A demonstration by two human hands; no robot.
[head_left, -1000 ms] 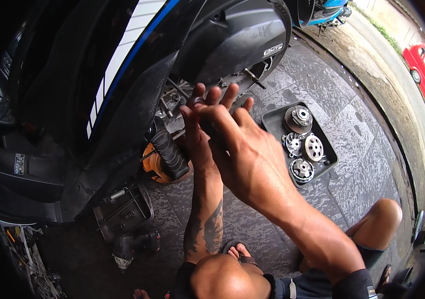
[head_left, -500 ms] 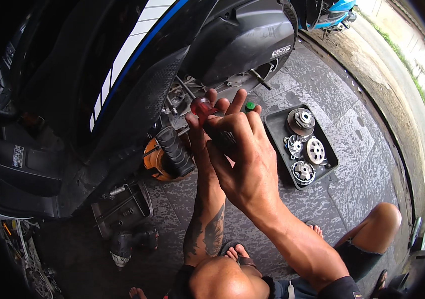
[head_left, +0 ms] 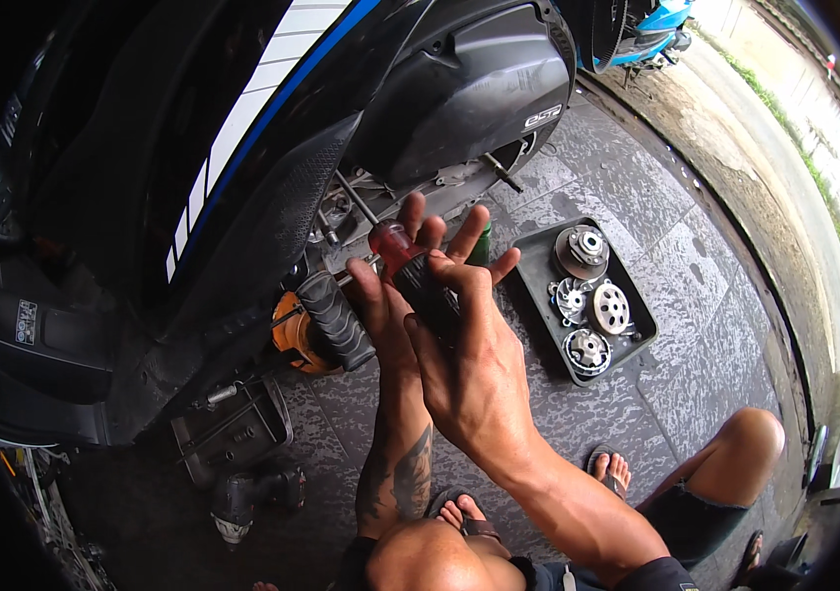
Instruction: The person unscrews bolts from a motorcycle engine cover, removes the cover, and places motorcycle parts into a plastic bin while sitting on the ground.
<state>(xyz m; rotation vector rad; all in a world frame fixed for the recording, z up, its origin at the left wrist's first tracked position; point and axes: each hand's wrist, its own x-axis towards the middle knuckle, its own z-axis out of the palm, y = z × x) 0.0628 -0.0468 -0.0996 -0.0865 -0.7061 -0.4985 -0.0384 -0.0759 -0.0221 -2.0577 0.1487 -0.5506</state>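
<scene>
A screwdriver (head_left: 426, 288) with a translucent red and black handle is held between my two hands, its metal shaft slanting up toward the scooter's dark engine side. My left hand (head_left: 387, 325) is behind and under the handle, thumb at its left side and fingertips showing beyond it. Across the handle from the right lies my right hand (head_left: 484, 360), with the outer fingers stretched away and the others against the handle. The shaft's tip is hidden among the parts below the black engine-side cover (head_left: 469, 94).
A grey tray (head_left: 648, 340) of round metal transmission parts stands at the right, near a green bottle (head_left: 482, 244). Left of my arms are an orange-and-black object (head_left: 292, 330), another tray (head_left: 183, 433) with tools and a cordless power tool (head_left: 242, 492). A person's bent knee (head_left: 740, 453) is at the right.
The view has shifted slightly. My right hand has shifted against the handle, and more of the handle now shows. More of the green bottle is visible beside my fingers.
</scene>
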